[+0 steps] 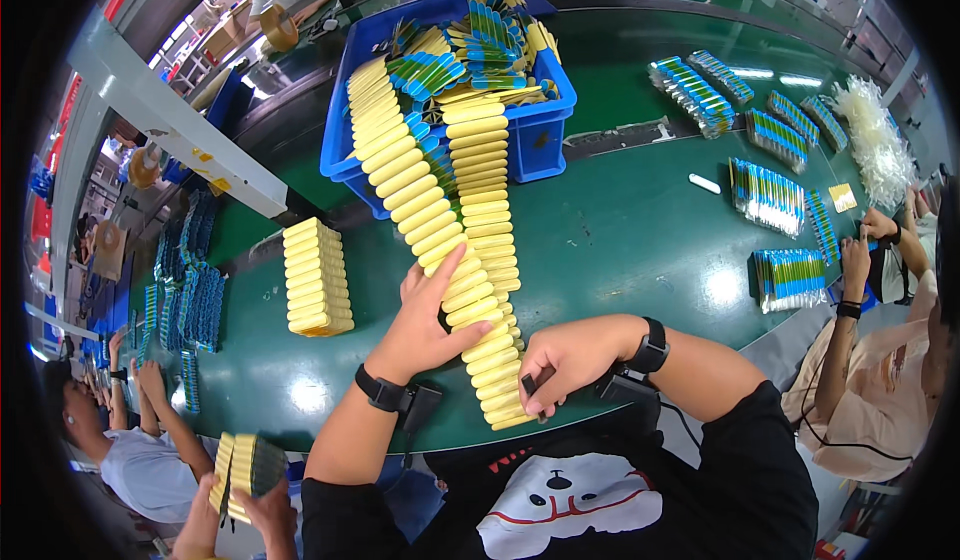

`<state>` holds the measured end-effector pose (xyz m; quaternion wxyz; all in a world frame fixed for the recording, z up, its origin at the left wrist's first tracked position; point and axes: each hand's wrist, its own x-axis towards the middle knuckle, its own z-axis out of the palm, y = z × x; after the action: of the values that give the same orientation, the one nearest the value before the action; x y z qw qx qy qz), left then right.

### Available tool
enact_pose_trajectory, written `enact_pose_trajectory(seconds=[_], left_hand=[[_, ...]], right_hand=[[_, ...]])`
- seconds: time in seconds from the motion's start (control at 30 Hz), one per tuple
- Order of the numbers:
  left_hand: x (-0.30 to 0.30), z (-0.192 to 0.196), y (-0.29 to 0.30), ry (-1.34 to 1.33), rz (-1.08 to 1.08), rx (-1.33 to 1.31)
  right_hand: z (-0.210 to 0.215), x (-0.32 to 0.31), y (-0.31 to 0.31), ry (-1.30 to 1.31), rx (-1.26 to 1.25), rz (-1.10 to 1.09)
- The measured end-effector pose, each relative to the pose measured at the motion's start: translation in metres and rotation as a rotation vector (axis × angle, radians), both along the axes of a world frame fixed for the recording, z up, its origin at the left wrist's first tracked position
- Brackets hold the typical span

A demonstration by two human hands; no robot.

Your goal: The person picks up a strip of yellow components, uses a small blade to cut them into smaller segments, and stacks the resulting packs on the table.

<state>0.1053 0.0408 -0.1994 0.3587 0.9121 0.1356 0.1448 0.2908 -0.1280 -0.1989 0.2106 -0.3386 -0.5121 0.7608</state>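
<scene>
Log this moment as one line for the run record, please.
left hand: flat on row of yellow bars | right hand: closed at row's near end | blue crate: heaped | table: green belt

Flat yellow rectangular packets (480, 250) lie in two overlapping rows from the blue plastic crate (540, 135). Blue-green striped packets (765, 195) stand stacked at right.

Left hand (425, 325) and right hand (565, 360) rest on a long yellow pack row (480, 260).
</scene>
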Motion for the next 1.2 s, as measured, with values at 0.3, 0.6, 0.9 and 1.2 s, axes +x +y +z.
enact_pose_trajectory(seconds=[0.3, 0.6, 0.9, 1.2], left_hand=[[0.015, -0.002, 0.005, 0.125, -0.061, 0.17], [0.019, -0.001, 0.008, 0.119, -0.068, 0.142], [0.017, -0.002, 0.008, 0.111, -0.062, 0.12], [0.008, -0.002, 0.009, -0.034, -0.056, 0.086]], right_hand=[[0.007, 0.007, 0.003, -0.19, -0.057, 0.113], [-0.012, 0.013, 0.025, -0.214, 0.626, -0.911], [-0.013, 0.001, 0.032, -0.625, 0.852, -0.775], [-0.003, 0.022, 0.016, -0.403, 0.694, -0.963]])
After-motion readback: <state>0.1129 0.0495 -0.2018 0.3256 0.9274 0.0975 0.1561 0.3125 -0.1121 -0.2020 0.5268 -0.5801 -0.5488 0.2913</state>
